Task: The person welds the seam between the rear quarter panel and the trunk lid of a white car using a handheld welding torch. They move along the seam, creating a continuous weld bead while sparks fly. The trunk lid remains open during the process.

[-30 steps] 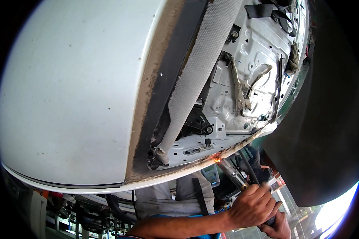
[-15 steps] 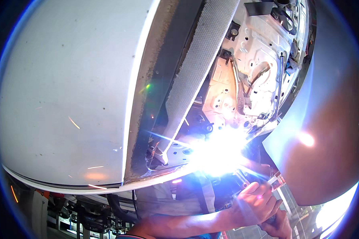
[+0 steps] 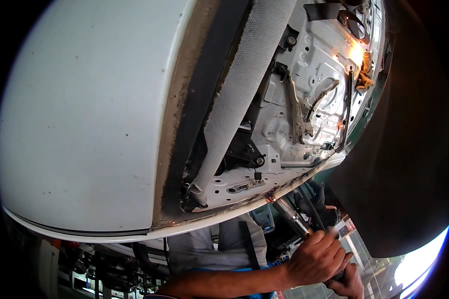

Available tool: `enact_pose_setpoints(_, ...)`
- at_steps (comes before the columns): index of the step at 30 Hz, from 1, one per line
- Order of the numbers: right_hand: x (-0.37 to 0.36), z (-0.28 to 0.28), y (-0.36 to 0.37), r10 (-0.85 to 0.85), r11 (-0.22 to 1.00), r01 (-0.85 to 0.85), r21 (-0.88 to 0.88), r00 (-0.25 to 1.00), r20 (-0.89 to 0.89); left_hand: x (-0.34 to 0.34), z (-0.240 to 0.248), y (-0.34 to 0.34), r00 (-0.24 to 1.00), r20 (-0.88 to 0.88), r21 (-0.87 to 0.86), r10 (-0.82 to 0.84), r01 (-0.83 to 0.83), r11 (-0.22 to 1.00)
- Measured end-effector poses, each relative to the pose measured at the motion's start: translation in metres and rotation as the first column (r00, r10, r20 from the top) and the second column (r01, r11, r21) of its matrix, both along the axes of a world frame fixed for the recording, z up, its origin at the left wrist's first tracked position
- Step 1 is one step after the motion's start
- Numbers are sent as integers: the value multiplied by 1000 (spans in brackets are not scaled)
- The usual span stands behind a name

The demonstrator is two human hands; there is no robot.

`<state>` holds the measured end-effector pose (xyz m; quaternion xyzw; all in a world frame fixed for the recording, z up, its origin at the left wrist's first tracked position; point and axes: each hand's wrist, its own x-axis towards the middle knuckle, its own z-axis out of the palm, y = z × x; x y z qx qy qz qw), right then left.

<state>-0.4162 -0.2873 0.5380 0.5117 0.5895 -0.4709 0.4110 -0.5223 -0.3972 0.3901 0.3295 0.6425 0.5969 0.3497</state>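
Had panel (image 3: 85, 124) at left, fabric strip (image 3: 242, 74) between it and sheet metal (image 3: 277, 127), pliers (image 3: 297, 112) on that metal, torch (image 3: 290, 214) in hands (image 3: 314, 256), its tip beside the rim (image 3: 304, 178).

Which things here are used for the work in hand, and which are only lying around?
In use:
torch, held in both hands
car body edge, at the torch tip

Seemingly lying about:
pliers-like tool
crumpled cloth or glove
black flat piece

- White panel (image 3: 85, 124), 10 o'clock from the torch (image 3: 292, 217) tip — open way over it.
- Rim (image 3: 304, 180) bars 8 to 2.
- Bracket (image 3: 242, 152) at 11, levers (image 3: 295, 112) near 12.
- Left hand (image 3: 314, 259) and right hand (image 3: 348, 285) fill 5 — gap shows toward 4, before the dark panel (image 3: 399, 174).
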Motion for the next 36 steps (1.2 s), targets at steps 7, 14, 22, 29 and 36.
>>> enact_pose_setpoints(7, -5, -3, 3, 13, 1000, -13, -14, 1000, -4, 4, -2, 0, 1000, -22, -10, 17, -17, 1000)
enact_pose_setpoints(14, -10, -5, 3, 7, 1000, -7, -1, 1000, -8, 1, -1, -1, 1000, 7, -16, 7, -6, 1000)
enact_pose_setpoints(22, -15, -11, 3, 44, 999, -44, 1, 999, -17, 9, -3, 0, 994, -22, -53, 110, -111, 992)
enact_pose_setpoints(29, 2, -8, 4, -1, 1000, 0, -27, 998, -56, 2, -3, 2, 999, 2, -30, 52, -52, 998)
enact_pose_setpoints(36, 66, 7, 8, 179, 981, -168, 101, 977, -113, 7, 2, -2, 990, 9, 36, -143, 143, 989)
